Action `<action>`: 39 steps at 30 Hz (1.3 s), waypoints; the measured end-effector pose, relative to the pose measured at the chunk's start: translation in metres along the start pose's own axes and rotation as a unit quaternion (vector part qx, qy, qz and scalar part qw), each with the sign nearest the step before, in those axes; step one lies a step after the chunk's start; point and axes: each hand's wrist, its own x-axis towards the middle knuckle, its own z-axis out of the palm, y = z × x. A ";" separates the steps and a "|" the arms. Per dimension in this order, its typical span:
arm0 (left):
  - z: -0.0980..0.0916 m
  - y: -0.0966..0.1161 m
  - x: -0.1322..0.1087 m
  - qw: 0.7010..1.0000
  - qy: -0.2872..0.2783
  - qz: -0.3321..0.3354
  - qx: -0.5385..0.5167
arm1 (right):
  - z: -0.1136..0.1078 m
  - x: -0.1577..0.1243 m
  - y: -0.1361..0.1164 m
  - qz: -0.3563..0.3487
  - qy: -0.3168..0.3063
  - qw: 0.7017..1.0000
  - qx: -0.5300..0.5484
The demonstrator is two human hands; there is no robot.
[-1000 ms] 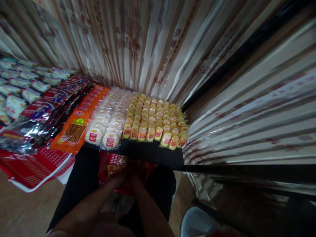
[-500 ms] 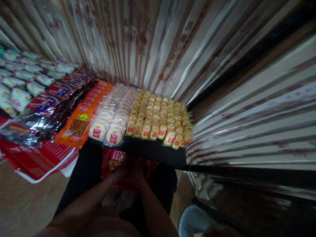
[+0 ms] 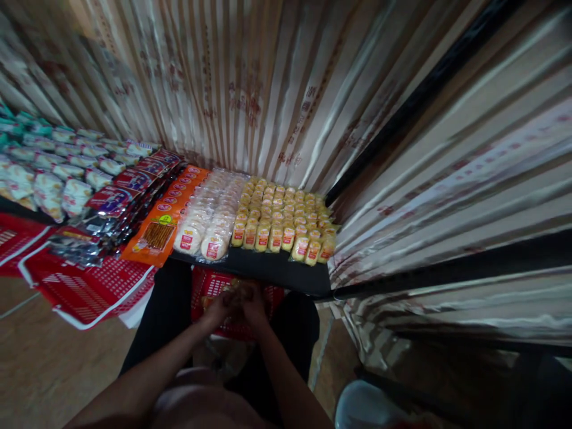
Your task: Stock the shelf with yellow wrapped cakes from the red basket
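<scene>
Out of deeper shadow, the left hand (image 3: 220, 307) and the right hand (image 3: 254, 305) have been brought into fainter, clearer light, and more of the left end of the shelf (image 3: 279, 269) has been taken into view. Both hands are held close together at the lower centre of the frame, over the middle basket (image 3: 232, 329). One small yellowish item (image 3: 242, 291) can be made out between them; whether it is pinched, and by which hand, cannot be told, since the fingers are dim and blurred. More wrapped goods (image 3: 208, 301) are seen in the basket, left of the hands, too dark to be counted.

On the shelf, eight columns of yellow packs (image 3: 276, 237) are set at the centre, five together and three placed slightly forward. Two columns of white packs (image 3: 213, 245) are laid beside them, then one row of orange packs (image 3: 157, 235). Red packs (image 3: 114, 199) and pale packs (image 3: 75, 196) are heaped at the left, their number hidden by overlap. Two left baskets (image 3: 92, 286) are seen below these, and one tub (image 3: 369, 405) at the lower right.

Along the shelf's front edge, a bare black strip is left before the yellow packs. Open floor (image 3: 53, 357) is shown at the lower left; the hands are bounded by two dark knees (image 3: 298, 319) and the shelf edge.
</scene>
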 end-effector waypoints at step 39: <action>0.029 0.116 -0.049 0.976 -0.197 -0.024 -0.091 | -0.113 -0.006 -0.089 0.021 -0.043 0.980 0.191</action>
